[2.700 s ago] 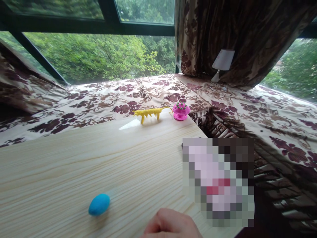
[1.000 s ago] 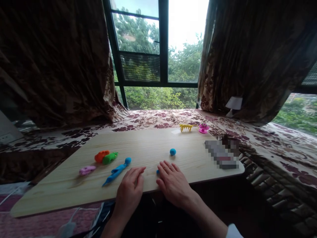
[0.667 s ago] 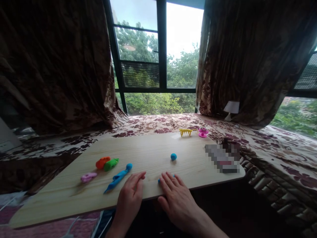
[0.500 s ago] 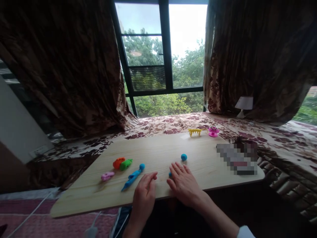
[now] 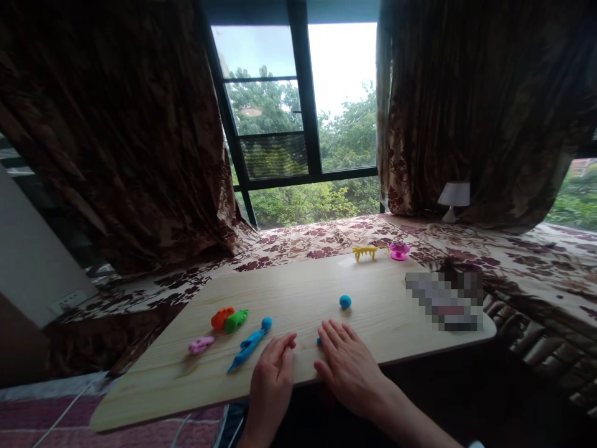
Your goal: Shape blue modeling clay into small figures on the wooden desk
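Observation:
My right hand [image 5: 347,364] lies palm down on the wooden board, fingers stretched flat. A bit of blue modelling clay [image 5: 319,341] peeks out at the left of its fingers; the rest is hidden. Just beyond the fingertips sits a blue clay ball [image 5: 345,302]. At the board's near edge rests my left hand [image 5: 273,373], fingers curled together with the thumb alongside; its inside is hidden. Left of it lies a long blue clay figure [image 5: 249,348] with a round end. Farther left are orange [image 5: 222,318], green [image 5: 236,320] and pink [image 5: 201,345] clay pieces.
The light wooden board [image 5: 289,283] has a yellow legged figure [image 5: 364,252] and a pink stand-like piece [image 5: 399,251] at its far edge. A pixelated item [image 5: 443,302] lies at the right. Behind are a floral-covered ledge [image 5: 298,236], a small lamp [image 5: 454,196] and curtains.
The camera view has tilted slightly, so the board and hands appear lower. My right hand stays flat over the blue clay; the left keeps its curled pose.

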The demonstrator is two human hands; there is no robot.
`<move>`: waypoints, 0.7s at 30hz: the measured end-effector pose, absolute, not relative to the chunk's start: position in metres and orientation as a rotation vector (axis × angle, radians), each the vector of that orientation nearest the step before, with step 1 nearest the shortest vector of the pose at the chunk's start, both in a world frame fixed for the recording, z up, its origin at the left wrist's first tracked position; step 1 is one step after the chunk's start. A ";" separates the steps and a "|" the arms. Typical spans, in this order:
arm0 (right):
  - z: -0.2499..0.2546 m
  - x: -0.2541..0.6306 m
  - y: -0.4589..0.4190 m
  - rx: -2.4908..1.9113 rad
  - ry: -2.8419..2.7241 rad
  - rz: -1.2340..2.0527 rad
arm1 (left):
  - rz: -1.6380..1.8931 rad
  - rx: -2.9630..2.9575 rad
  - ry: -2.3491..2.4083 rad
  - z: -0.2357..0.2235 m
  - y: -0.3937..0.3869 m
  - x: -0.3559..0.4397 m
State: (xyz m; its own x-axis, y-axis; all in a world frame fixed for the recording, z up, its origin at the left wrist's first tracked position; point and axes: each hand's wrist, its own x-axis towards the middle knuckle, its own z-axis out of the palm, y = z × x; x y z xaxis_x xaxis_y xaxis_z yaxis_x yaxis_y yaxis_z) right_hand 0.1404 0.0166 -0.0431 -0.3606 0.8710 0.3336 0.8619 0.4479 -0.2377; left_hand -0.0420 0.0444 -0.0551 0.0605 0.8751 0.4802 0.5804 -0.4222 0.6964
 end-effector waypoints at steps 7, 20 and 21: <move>-0.043 0.140 0.008 -1.436 -2.319 0.042 | 1.334 2.049 1.445 -0.053 0.043 -0.037; -0.044 0.141 0.003 -1.414 -2.347 0.064 | 1.327 2.058 1.454 -0.048 0.039 -0.035; -0.040 0.139 0.013 -1.451 -2.330 0.074 | 1.327 2.056 1.448 -0.048 0.039 -0.035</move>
